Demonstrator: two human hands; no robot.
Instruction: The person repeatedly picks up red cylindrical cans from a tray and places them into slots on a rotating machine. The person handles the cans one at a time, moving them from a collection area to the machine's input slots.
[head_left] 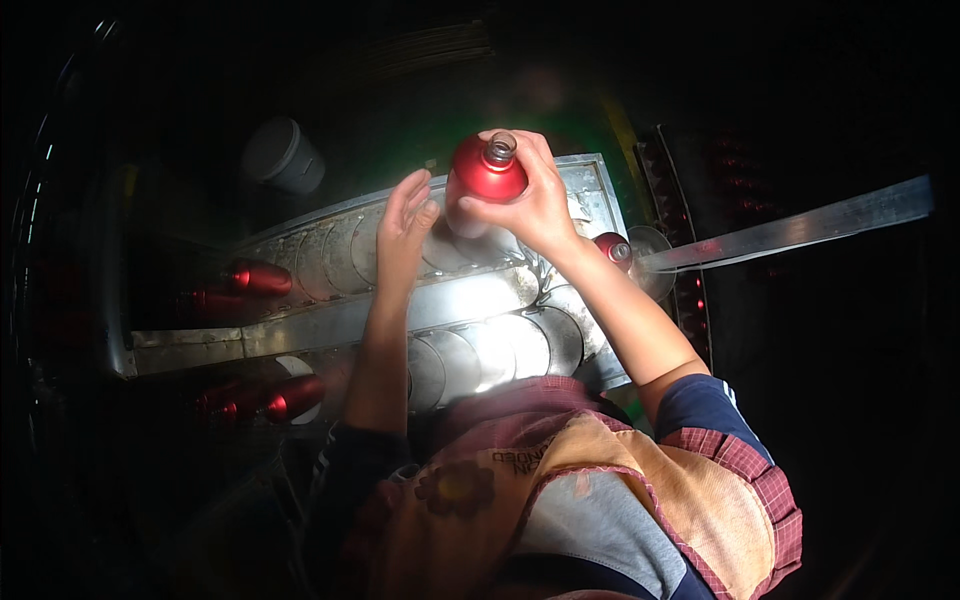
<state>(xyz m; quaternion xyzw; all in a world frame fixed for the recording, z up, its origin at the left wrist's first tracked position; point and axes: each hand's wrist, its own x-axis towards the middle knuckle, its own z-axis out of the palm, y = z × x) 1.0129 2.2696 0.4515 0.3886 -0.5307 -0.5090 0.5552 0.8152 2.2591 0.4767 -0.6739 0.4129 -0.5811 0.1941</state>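
A glossy red bottle (490,172) with a clear, uncapped neck is held up over the machine bed, its mouth tilted toward me. My right hand (535,195) wraps round its right side, thumb across the front. Just left of the bottle, my left hand (405,215) is raised with fingers stretched out and nothing in it; a small gap seems to part it from the bottle. Below both hands runs a metal conveyor (375,318) with two rows of round discs. Another red bottle (613,250) stands by my right forearm.
Red bottles (262,278) lie on the far row at left, and more red bottles (293,398) on the near row. A long metal strip (800,232) reaches out to the right. Beyond the conveyor stands a white bucket (285,155). Dark racks with red bottles fade into shadow at right.
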